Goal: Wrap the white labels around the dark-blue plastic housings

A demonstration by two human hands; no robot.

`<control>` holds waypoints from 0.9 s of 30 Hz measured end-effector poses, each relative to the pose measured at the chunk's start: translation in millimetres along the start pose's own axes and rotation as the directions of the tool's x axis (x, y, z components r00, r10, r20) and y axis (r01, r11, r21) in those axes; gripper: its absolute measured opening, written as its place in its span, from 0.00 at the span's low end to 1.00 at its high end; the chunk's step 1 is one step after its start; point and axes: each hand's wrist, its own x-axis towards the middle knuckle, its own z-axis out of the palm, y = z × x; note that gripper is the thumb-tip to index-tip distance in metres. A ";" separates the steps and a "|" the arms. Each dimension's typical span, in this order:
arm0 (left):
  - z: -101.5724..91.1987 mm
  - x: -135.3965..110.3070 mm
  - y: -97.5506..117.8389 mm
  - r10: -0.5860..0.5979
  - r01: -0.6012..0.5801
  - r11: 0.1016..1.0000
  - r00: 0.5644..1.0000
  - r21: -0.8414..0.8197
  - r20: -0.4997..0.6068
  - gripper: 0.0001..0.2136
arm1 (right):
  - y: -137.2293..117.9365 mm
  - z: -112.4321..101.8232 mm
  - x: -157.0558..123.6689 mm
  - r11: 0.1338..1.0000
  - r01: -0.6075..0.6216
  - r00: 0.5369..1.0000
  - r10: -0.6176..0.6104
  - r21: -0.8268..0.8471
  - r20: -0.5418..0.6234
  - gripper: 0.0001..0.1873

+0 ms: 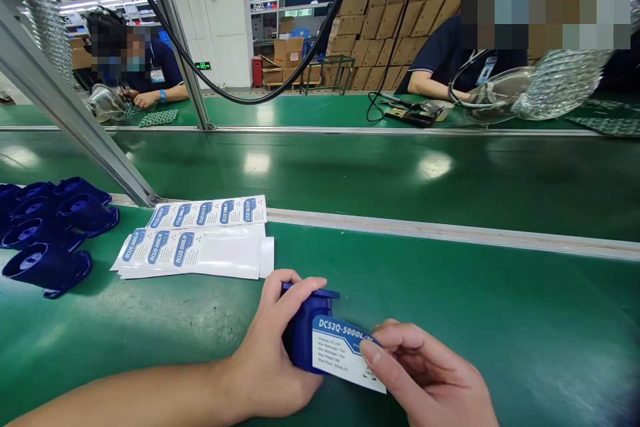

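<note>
My left hand point(280, 347) is wrapped round a dark blue plastic housing point(306, 337), which it holds just above the green bench. Between the thumb and fingers of my right hand point(425, 370) is the right end of a blue-and-white label point(340, 355) printed "DC52Q-5000L/H". The label's left end lies against the side of the housing, while its right part stands off from it. Beyond my left hand lie stacked label sheets point(200, 250), with several printed labels and a bare white stretch.
Several blue housings point(45, 263) stand at the left. A metal post point(95, 117) slants down beside them. A raised strip point(425, 228) crosses the bench, and a black cable point(250, 101) hangs above. Two people work across the green surface, near a clear reflective lamp-like object point(555, 90).
</note>
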 end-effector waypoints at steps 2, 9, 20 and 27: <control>-0.2 0.0 0.2 0.002 -0.002 1.000 1.000 0.001 0.001 0.42 | 0.7 0.0 -0.1 1.000 0.005 1.000 -0.005 -0.001 0.007 0.10; 0.5 -0.3 0.4 0.016 -0.016 1.000 1.000 -0.014 -0.007 0.43 | 0.7 0.0 -1.0 1.000 0.011 1.000 -0.011 -0.002 0.017 0.10; -0.1 0.9 2.7 0.029 -0.029 0.999 1.000 -0.014 -0.008 0.42 | 1.2 -0.5 0.2 0.999 0.020 0.998 -0.019 -0.028 0.052 0.10; -0.1 1.0 2.9 0.030 -0.030 0.999 1.000 -0.012 -0.009 0.43 | 2.0 -1.5 0.0 1.000 0.012 0.998 -0.011 -0.021 0.055 0.09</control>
